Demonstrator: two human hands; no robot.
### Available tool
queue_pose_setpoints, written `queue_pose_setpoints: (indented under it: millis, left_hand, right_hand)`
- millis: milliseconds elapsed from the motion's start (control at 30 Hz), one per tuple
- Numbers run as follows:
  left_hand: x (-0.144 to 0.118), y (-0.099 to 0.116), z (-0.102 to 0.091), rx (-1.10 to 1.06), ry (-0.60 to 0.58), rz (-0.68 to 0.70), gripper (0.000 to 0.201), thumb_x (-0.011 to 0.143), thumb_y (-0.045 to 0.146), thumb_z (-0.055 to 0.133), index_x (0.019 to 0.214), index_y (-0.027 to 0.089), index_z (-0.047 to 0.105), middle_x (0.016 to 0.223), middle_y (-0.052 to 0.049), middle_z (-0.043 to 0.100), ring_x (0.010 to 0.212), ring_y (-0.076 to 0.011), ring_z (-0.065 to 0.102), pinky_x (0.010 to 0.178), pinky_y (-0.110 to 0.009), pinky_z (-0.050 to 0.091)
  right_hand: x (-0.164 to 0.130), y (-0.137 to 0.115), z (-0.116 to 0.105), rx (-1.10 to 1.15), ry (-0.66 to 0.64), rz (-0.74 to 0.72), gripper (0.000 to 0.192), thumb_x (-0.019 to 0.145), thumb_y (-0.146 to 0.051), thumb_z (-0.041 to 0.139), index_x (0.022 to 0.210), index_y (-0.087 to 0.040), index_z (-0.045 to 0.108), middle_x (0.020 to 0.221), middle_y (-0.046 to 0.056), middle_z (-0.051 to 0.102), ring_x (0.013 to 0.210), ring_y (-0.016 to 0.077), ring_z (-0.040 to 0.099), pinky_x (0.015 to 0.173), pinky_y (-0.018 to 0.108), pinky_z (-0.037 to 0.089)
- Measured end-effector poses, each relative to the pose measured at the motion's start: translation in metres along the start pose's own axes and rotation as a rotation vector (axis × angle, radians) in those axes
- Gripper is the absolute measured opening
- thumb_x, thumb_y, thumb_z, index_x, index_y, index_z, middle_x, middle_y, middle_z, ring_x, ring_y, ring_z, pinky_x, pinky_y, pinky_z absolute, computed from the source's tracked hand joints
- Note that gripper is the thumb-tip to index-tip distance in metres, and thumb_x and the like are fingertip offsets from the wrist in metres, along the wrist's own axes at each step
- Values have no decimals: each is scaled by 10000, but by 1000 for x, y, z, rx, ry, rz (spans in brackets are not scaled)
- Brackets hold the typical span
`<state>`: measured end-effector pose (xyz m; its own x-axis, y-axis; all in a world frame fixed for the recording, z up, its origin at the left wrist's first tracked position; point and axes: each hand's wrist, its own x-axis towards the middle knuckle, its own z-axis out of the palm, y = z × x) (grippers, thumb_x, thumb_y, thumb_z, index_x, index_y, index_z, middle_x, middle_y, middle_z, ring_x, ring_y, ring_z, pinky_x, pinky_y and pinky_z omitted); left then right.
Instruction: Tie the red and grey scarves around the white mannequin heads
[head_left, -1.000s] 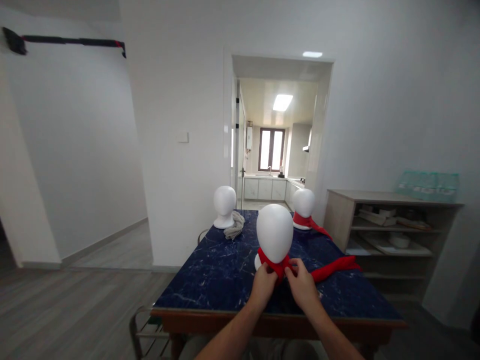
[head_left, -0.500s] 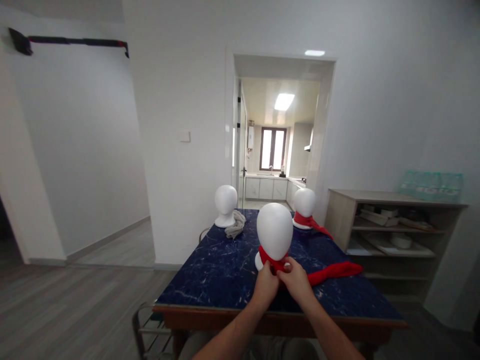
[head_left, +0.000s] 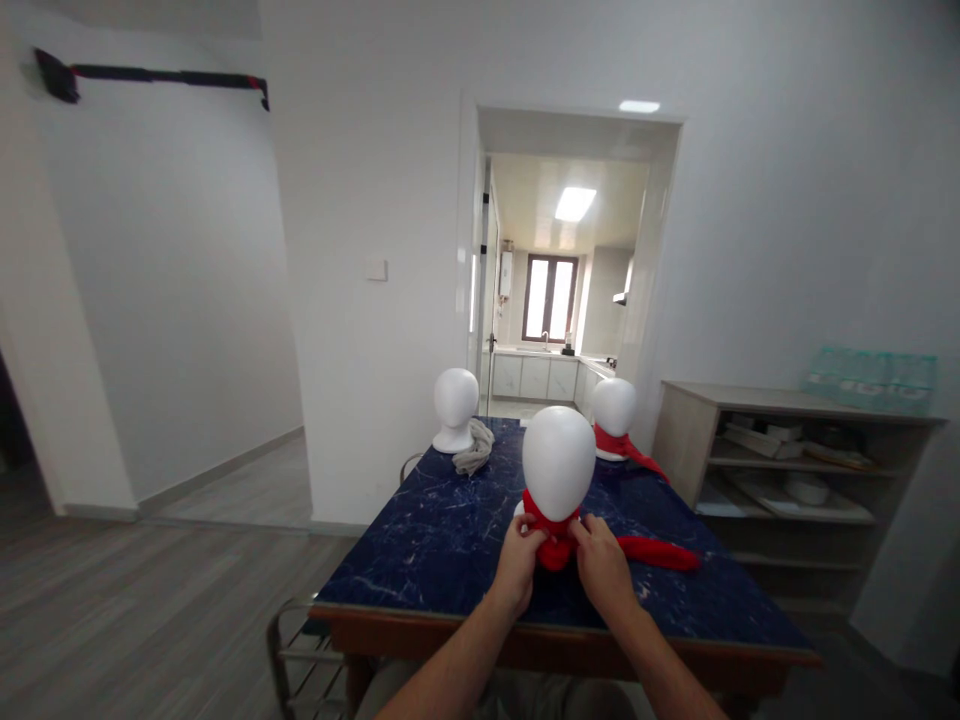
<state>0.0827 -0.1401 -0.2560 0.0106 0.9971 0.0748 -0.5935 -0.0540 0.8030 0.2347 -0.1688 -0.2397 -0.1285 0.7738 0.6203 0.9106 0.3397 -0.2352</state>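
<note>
1. Since the earlier frames, I see both hands have drawn in close under the chin of the nearest smooth white foam mannequin head (head_left: 558,462), and the loose tail of the bright red fabric scarf (head_left: 559,545) now trails shorter across the table to the right.
2. My left hand (head_left: 516,562) is closed on the red cloth at the left of the bunched knot; my right hand (head_left: 602,562) pinches the cloth just beside it on the right. That tighter bunch at the neck suggests, to my eye, the wrap is being cinched.
3. The head stands upright near the front edge of the dark blue marble-patterned table (head_left: 435,550), scarf wound about its neck.
4. Farther back, a second white head (head_left: 455,409) stands beside a crumpled grey cloth (head_left: 475,447), and a third white head (head_left: 614,417) already wears a red scarf.
5. A pale wooden shelf unit (head_left: 780,460) sits right; a lit kitchen doorway (head_left: 562,280) lies beyond.
</note>
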Motion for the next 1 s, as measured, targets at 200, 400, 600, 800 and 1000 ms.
queue_pose_setpoints:
  millis: [200, 400, 600, 800, 1000]
  left_hand:
    - [-4, 1, 1, -50, -21, -4, 577, 634, 301, 932, 1053, 197, 549, 891, -60, 772, 725, -204, 748, 690, -288, 562]
    - [-2, -1, -1, -71, -2, -25, 595, 638, 255, 930, 1077, 204, 532, 905, -64, 773, 762, -229, 769, 684, -296, 576]
    - [-2, -3, -2, -2, -4, 3, 602, 666, 279, 908, 1102, 220, 499, 878, -33, 752, 693, -207, 751, 633, -281, 574]
    - [6, -6, -6, 148, 15, 47, 424, 786, 432, 802, 1038, 198, 555, 807, -30, 707, 609, -168, 682, 617, -283, 551]
    - [24, 24, -27, 820, 65, 328, 474, 734, 78, 655, 1194, 188, 664, 1293, -146, 723, 1240, -275, 680, 1118, -405, 490]
  right_hand:
    - [-25, -12, 13, 251, 38, 39, 544, 761, -101, 652, 1290, -193, 737, 1487, 158, 568, 1369, 336, 548, 1195, 472, 435]
    - [-35, -25, -2, 480, 89, 103, 273, 894, -226, 635, 1089, -217, 826, 1468, 141, 610, 1364, 317, 567, 1211, 483, 415]
    - [-41, -22, -21, 924, 50, 291, 219, 868, -389, 708, 922, -198, 800, 1092, 95, 754, 1068, 283, 685, 1008, 399, 526]
    - [-30, -11, -32, 1329, 22, 659, 354, 773, -535, 800, 891, -212, 713, 746, 26, 695, 754, 240, 672, 731, 344, 543]
    - [-19, 3, -52, 1282, -225, 661, 536, 749, -681, 823, 951, -224, 630, 547, -83, 472, 441, 85, 328, 454, 224, 217]
